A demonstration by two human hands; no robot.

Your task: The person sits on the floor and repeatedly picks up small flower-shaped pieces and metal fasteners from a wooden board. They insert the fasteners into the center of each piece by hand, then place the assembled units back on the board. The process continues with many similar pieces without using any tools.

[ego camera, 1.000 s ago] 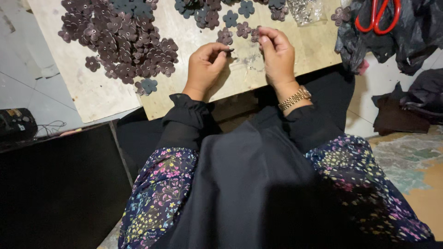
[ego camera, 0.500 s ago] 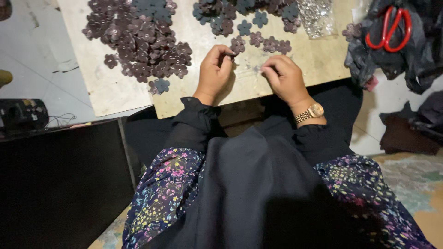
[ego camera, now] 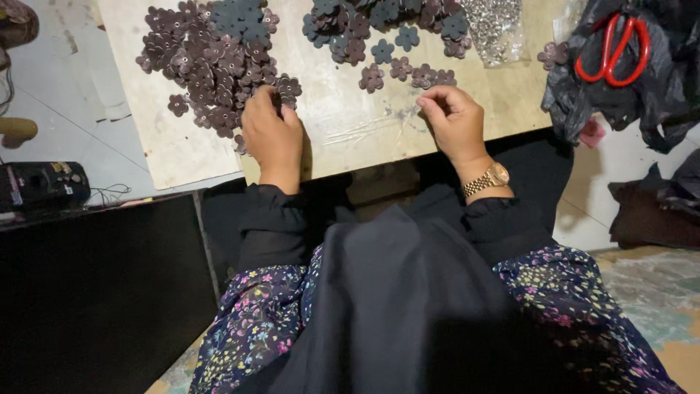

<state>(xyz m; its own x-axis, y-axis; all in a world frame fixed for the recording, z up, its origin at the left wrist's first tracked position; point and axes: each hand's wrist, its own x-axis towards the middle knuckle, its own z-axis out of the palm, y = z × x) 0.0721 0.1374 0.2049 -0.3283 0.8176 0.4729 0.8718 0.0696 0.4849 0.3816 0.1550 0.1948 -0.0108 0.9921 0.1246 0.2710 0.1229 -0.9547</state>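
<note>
Seen from above, the left hand (ego camera: 271,135), which half a second ago worked close beside the right, has moved out to the edge of the brown flower pile (ego camera: 211,62), fingers curled on it, grip unclear. The right hand (ego camera: 456,120) rests on the bench (ego camera: 350,135), fingertips pinched together, below loose flowers (ego camera: 408,71). Farther right lie a clear bag (ego camera: 497,28) of silver studs and red scissors (ego camera: 611,51) on black plastic.
</note>
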